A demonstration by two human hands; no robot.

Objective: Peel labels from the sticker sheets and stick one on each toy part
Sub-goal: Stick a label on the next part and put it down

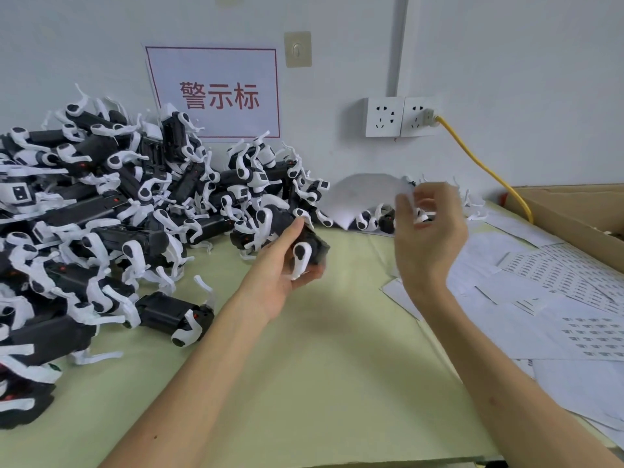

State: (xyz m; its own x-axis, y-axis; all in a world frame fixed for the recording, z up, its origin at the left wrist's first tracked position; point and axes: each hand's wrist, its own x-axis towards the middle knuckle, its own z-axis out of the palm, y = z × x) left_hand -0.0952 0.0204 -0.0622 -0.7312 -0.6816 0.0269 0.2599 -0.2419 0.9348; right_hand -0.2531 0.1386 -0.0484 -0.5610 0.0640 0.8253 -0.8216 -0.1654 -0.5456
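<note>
Green table [304,383], white wall [506,62]; cardboard box [560,214], contents unseen. Left hand [280,270] grips toy part [312,239]; right hand [429,238] curled, hold unclear

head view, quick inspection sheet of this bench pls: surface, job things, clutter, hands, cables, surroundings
surface: pale green table top, toys left, paper right
job's things: heap of black-and-white toy parts; one toy part in hand; sticker sheets spread at right
clutter: cardboard box at right edge; loose white paper against the wall
hands: left hand grips the toy part; right hand raised, fingers curled, blurred, label not discernible
cables: yellow cable plugged into wall socket
surroundings: white wall with red-lettered sign and switch
</note>
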